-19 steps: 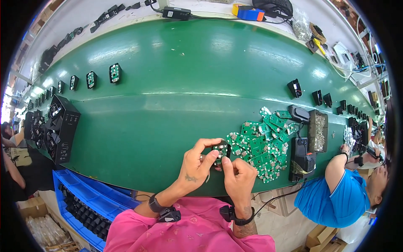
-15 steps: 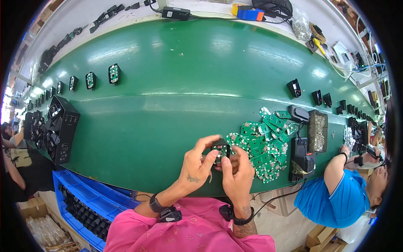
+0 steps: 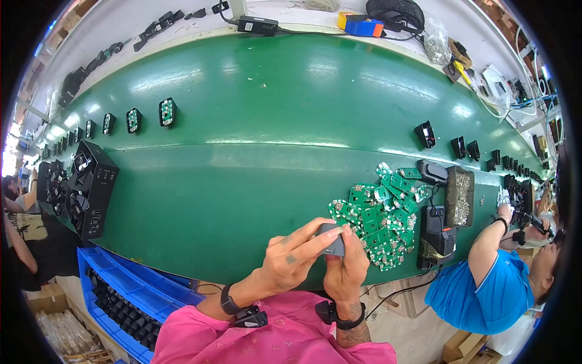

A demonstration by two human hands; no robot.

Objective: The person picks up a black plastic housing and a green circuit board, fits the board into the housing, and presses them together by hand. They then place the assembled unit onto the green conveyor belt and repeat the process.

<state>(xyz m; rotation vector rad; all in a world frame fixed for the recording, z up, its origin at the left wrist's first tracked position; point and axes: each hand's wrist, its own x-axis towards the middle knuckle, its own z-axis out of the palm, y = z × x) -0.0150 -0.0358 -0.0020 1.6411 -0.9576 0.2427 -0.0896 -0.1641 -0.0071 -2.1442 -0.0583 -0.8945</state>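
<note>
Between my two hands, close to the table's near edge, is a small black plastic housing (image 3: 333,241) with its smooth outer side turned up. My left hand (image 3: 290,259) grips it from the left, fingers stretched across the top. From the right, my right hand (image 3: 347,267) closes on it with the thumb along its side. The inside of the housing is hidden from view. Just beyond my right hand lies a heap of green circuit boards (image 3: 376,229). Toward the far left stand several black housings (image 3: 167,113) with green boards in them.
Right of the heap are a black power-tool charger (image 3: 438,233) and a tray (image 3: 451,203) of small metal parts. More housings (image 3: 425,134) line the right. At left are a black carton (image 3: 100,194) and a blue crate (image 3: 130,270). A co-worker in blue (image 3: 479,288) sits at right.
The housing has been turned over: the green board inside it showed before, and now its dark outer side faces up. Both hands have moved slightly nearer to me and shifted their grip.
</note>
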